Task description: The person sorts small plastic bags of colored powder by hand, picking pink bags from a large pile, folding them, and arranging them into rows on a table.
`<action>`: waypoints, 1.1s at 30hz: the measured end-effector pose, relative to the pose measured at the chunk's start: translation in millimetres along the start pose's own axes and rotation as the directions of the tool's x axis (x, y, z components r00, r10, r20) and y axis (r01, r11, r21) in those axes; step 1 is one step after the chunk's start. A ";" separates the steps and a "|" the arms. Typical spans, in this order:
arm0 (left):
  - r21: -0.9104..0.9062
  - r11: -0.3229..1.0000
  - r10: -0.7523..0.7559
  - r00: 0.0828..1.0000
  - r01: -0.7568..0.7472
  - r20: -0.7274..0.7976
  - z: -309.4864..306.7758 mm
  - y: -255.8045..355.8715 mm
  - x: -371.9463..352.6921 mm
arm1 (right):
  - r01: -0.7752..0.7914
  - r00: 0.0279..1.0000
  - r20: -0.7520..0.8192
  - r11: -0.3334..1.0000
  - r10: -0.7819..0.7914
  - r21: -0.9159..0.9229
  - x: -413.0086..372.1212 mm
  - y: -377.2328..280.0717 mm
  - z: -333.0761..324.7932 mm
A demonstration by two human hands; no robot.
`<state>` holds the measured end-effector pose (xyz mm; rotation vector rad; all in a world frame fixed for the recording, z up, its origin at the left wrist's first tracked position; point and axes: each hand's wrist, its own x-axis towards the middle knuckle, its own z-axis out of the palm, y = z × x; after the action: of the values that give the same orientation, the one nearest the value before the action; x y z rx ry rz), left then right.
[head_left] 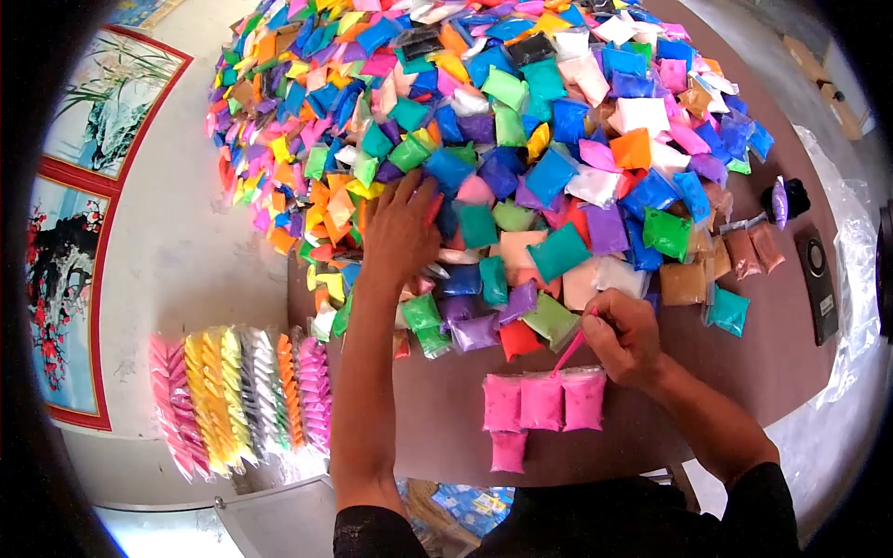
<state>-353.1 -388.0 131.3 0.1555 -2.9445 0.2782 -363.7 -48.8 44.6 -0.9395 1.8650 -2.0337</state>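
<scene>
We're laying our left hand flat, fingers spread, on the pile of colored packets, at its near edge. Our right hand is pinching a pink packet btwn thumb & fingers, holding it just above the row of pink packets lying on the brown tabletop. A single pink packet is lying below the row. Any print is too small to read.
</scene>
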 end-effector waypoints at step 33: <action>-0.254 0.914 -0.376 0.896 0.317 -0.237 -12.1 -86.3 -41.6 | 0.026 0.998 0.064 1.000 -0.026 -0.011 4.0 -10.3 -1.3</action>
<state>-300.0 -466.4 150.4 0.5586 -2.5760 -0.0605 -365.0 -48.3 55.6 -1.0247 1.8432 -1.9850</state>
